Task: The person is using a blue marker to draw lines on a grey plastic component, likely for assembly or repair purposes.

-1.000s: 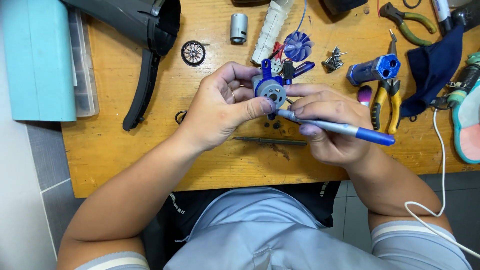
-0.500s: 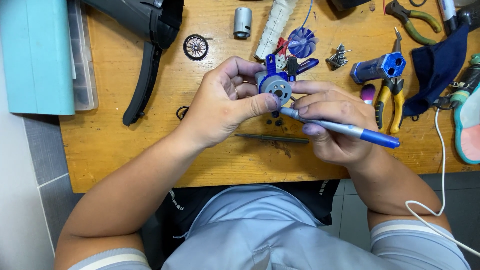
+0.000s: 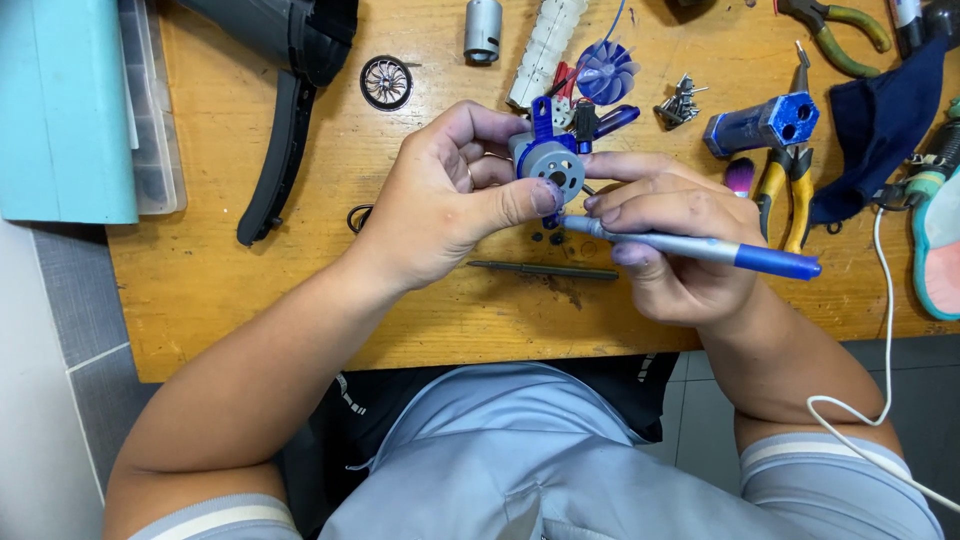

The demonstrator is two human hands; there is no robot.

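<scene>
— What's the left hand (image 3: pixel 440 205) doing?

— Its grip is closed on a small grey motor (image 3: pixel 552 165) with a blue bracket, thumb pressed on the round face, fingers curled behind. The motor is held just above the wooden desk (image 3: pixel 300 290), near the middle of the view.

— And the right hand (image 3: pixel 670 235)?

— Its grip is wrapped around a screwdriver (image 3: pixel 700 250) with a silver shaft and blue end. The tip points toward nine o'clock and meets the motor's lower edge, beside the left thumb.

— What lies around them?

— At six o'clock from the motor, a thin dark rod (image 3: pixel 545 269) lies flat on the desk. At twelve o'clock is a blue fan wheel (image 3: pixel 606 72). Toward two o'clock lies a blue cylinder (image 3: pixel 762 124), with yellow-handled pliers (image 3: pixel 785 195) just beside it. Toward ten o'clock sits a round black grille (image 3: pixel 386 82).
</scene>
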